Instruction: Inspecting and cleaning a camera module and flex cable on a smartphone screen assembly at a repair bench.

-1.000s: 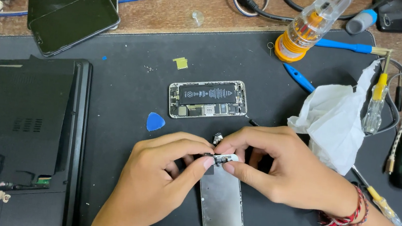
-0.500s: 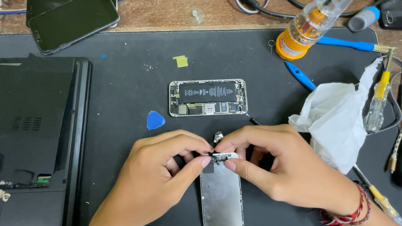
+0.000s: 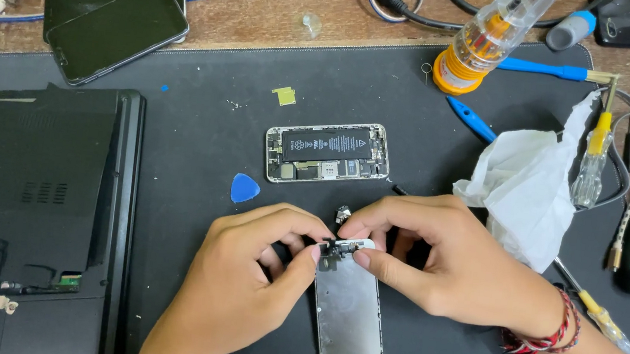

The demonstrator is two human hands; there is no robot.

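On the black mat [image 3: 178, 147], two hands work at a phone screen panel.
Left of the opened phone body [image 3: 328, 152] lies a black laptop [image 3: 31, 202]; right of it, crumpled white tissue [image 3: 529, 184]; just below it, the screen panel [image 3: 347, 313] lies face down, left hand [image 3: 241, 286] and right hand [image 3: 446, 261] pinching its top edge; blue pick [image 3: 244, 187] lower left.
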